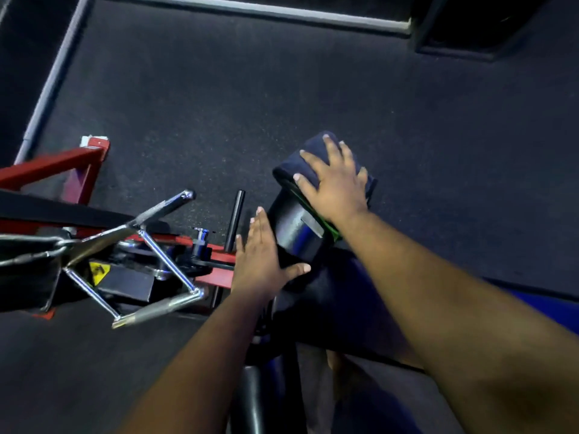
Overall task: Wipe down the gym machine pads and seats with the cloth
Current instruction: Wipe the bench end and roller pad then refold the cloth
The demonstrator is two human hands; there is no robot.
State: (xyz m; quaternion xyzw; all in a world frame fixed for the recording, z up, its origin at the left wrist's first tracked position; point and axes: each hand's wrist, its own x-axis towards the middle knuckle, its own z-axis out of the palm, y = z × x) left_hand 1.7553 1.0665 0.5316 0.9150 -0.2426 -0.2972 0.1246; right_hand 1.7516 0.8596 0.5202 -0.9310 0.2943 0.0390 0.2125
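Observation:
A black cylindrical roller pad [289, 225] of the gym machine sits at the centre of the head view. A dark navy cloth [308, 159] with a green edge is draped over the pad's far end. My right hand [333, 180] lies flat on the cloth, fingers spread, pressing it onto the pad. My left hand [261, 258] rests open against the pad's near left side, thumb hooked under it. Below the pad a black seat [326, 305] shows between my forearms.
A chrome V-shaped cable handle [147, 255] hangs at left over the red machine frame [50, 166]. A black peg [235, 219] stands just left of the pad. Dark rubber flooring [313, 79] spreads beyond, with a grey border strip [53, 79] at left and top.

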